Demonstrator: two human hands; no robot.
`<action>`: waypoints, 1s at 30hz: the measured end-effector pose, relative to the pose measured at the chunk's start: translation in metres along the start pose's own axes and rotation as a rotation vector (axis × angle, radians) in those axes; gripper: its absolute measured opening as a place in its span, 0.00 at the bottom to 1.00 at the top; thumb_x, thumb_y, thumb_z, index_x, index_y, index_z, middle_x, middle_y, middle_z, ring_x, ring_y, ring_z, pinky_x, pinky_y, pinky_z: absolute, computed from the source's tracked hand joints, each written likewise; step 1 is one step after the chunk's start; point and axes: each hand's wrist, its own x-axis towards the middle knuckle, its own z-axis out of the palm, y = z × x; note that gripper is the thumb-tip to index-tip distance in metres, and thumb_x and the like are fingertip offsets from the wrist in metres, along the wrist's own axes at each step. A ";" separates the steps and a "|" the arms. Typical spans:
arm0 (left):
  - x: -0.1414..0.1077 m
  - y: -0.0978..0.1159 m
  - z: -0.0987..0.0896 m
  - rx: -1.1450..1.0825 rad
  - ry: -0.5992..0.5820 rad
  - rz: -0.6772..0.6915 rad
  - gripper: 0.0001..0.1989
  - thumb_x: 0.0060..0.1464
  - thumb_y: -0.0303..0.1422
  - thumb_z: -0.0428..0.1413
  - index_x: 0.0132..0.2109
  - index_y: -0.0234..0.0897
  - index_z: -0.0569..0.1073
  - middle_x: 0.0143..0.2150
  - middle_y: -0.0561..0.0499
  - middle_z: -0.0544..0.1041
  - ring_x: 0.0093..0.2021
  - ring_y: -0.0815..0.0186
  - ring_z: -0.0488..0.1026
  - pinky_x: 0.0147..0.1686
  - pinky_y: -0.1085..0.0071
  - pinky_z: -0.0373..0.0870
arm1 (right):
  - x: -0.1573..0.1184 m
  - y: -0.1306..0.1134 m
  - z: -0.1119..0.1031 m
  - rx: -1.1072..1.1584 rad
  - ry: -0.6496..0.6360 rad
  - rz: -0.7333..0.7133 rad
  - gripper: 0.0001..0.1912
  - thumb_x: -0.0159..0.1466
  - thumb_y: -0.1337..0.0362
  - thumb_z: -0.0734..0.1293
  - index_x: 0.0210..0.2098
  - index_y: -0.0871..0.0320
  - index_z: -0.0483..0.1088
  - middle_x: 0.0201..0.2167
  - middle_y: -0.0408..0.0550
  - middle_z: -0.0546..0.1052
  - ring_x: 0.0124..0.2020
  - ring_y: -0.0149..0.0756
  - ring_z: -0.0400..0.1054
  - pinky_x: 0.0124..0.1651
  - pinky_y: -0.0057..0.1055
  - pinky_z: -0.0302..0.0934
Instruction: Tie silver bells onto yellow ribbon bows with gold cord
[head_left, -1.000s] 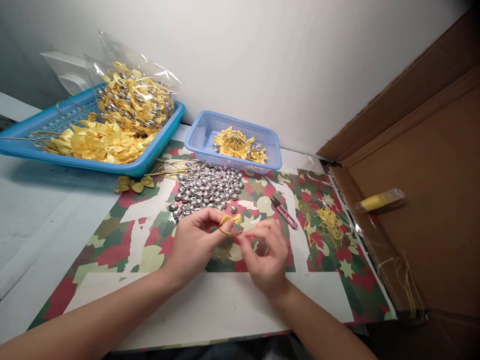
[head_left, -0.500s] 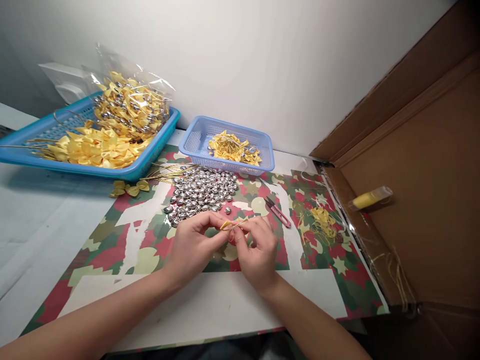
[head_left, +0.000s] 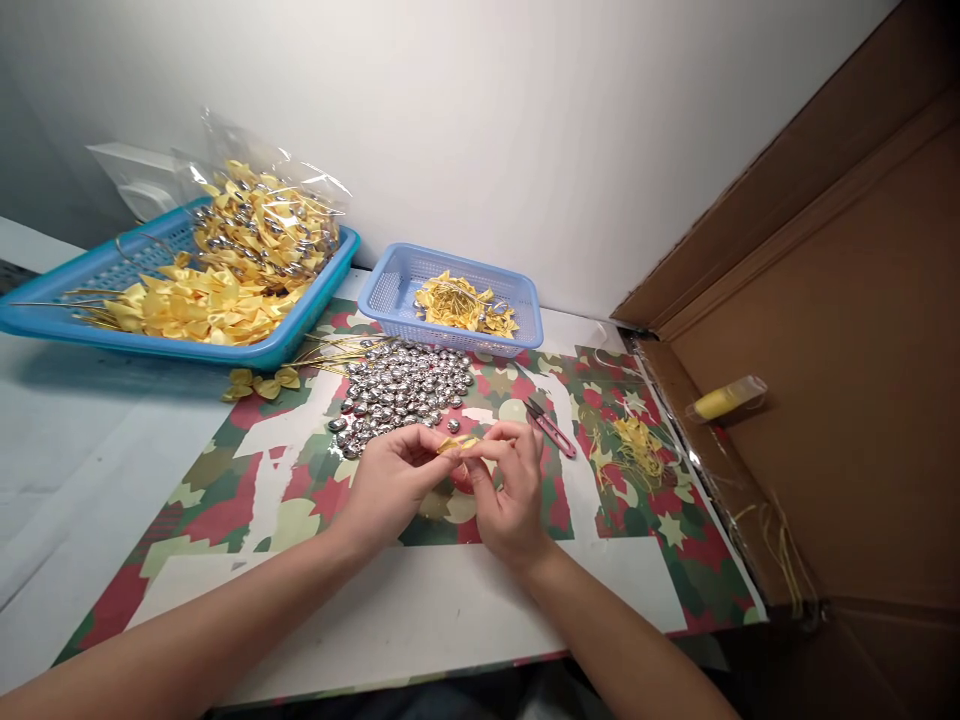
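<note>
Between my fingertips is a small yellow ribbon flower [head_left: 453,444], partly hidden by the fingers. My left hand [head_left: 397,482] pinches it from the left with thumb and forefinger. From the other side my right hand [head_left: 511,490] pinches at the same flower, its fingers bent and closed. Just beyond the hands lies a heap of shiny silver beads [head_left: 401,390], with one bead [head_left: 453,426] apart from it close to the fingertips. A pair of pink-handled thread snips [head_left: 553,430] rests on the table right of my right hand.
A large blue basket [head_left: 289,345] at the left holds yellow flowers and a clear bag [head_left: 262,220] of them. A smaller blue basket [head_left: 382,300] with yellow pieces stands at the back. Yellow thread scraps [head_left: 641,448] lie at right, beside a cardboard wall [head_left: 825,330] with a yellow tube [head_left: 726,398].
The gold wire seen crossing between my hands is now mostly out of sight, and more of the yellow ribbon shows. My right fingers have curled in closer. The camera view has shifted slightly.
</note>
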 end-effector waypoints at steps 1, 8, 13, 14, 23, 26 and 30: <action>0.000 0.001 0.000 0.011 0.003 -0.004 0.13 0.39 0.37 0.68 0.23 0.35 0.73 0.23 0.52 0.77 0.24 0.68 0.74 0.26 0.75 0.70 | 0.000 -0.001 -0.003 0.022 0.012 -0.027 0.07 0.66 0.70 0.61 0.35 0.53 0.70 0.38 0.47 0.69 0.43 0.37 0.66 0.46 0.38 0.61; 0.003 0.005 -0.006 0.147 0.071 0.079 0.11 0.41 0.36 0.68 0.22 0.36 0.74 0.30 0.47 0.80 0.35 0.62 0.78 0.34 0.70 0.73 | 0.015 -0.005 -0.034 0.459 0.072 0.032 0.05 0.72 0.63 0.53 0.40 0.50 0.57 0.24 0.39 0.68 0.29 0.34 0.70 0.39 0.41 0.69; 0.007 0.004 -0.008 0.087 0.026 0.029 0.13 0.40 0.37 0.68 0.22 0.36 0.73 0.26 0.48 0.79 0.32 0.62 0.78 0.32 0.70 0.73 | 0.039 -0.005 -0.058 0.588 0.253 0.053 0.04 0.71 0.63 0.58 0.38 0.51 0.60 0.20 0.35 0.56 0.18 0.27 0.52 0.24 0.26 0.59; 0.007 0.004 -0.008 0.084 0.019 0.019 0.13 0.40 0.37 0.68 0.22 0.36 0.73 0.25 0.49 0.78 0.29 0.63 0.77 0.30 0.71 0.72 | 0.043 -0.005 -0.063 0.593 0.306 0.036 0.04 0.71 0.63 0.59 0.38 0.51 0.61 0.20 0.35 0.55 0.19 0.26 0.51 0.23 0.25 0.57; 0.008 0.003 -0.010 0.116 0.002 0.026 0.12 0.44 0.36 0.66 0.24 0.36 0.71 0.26 0.50 0.77 0.30 0.67 0.74 0.31 0.74 0.68 | 0.044 -0.018 -0.077 0.519 0.319 -0.023 0.04 0.70 0.62 0.61 0.37 0.51 0.62 0.19 0.36 0.54 0.20 0.27 0.50 0.25 0.27 0.56; 0.007 0.005 -0.009 0.086 -0.012 0.023 0.13 0.45 0.37 0.65 0.24 0.36 0.69 0.26 0.53 0.74 0.29 0.70 0.71 0.30 0.77 0.67 | 0.036 -0.020 -0.070 0.615 0.183 0.037 0.05 0.70 0.62 0.59 0.37 0.52 0.63 0.20 0.37 0.56 0.21 0.28 0.55 0.26 0.28 0.58; 0.006 0.007 -0.007 0.010 -0.027 0.001 0.12 0.47 0.36 0.64 0.34 0.39 0.68 0.27 0.57 0.72 0.28 0.72 0.70 0.29 0.78 0.66 | 0.020 -0.018 -0.060 0.687 -0.117 0.167 0.05 0.71 0.63 0.58 0.42 0.52 0.65 0.24 0.41 0.68 0.25 0.29 0.64 0.30 0.29 0.63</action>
